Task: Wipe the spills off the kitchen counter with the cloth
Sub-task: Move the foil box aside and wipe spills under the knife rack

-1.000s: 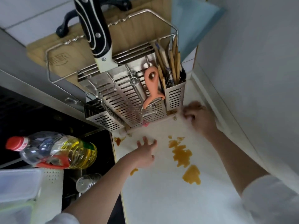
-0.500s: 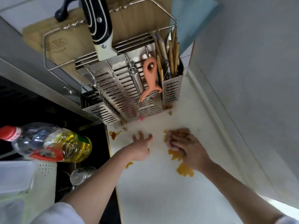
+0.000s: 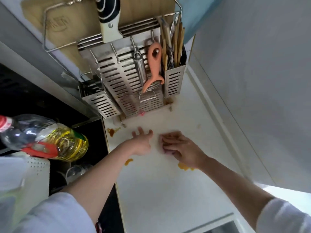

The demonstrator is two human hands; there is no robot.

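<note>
While pinned flat under the right hand (image 3: 180, 149), small pale pink cloth (image 3: 165, 149) lies mid-way along the white kitchen counter (image 3: 168, 190), mostly hidden; only its left edge shows. Fingers straight, pressing down on it, not curled. Left hand (image 3: 143, 142) just beside, spread loose, palm on the counter, holding nothing. Orange-yellow spill patch (image 3: 184, 166) at the right wrist; smaller orange drop (image 3: 128, 161) under the left forearm; brownish splash (image 3: 111, 131) near the counter's left edge. Beyond: perforated steel utensil rack (image 3: 127, 84) with orange peeler (image 3: 154, 68), possibly chopsticks in its right cup. Clear plastic oil bottle (image 3: 50, 137) far left.
</note>
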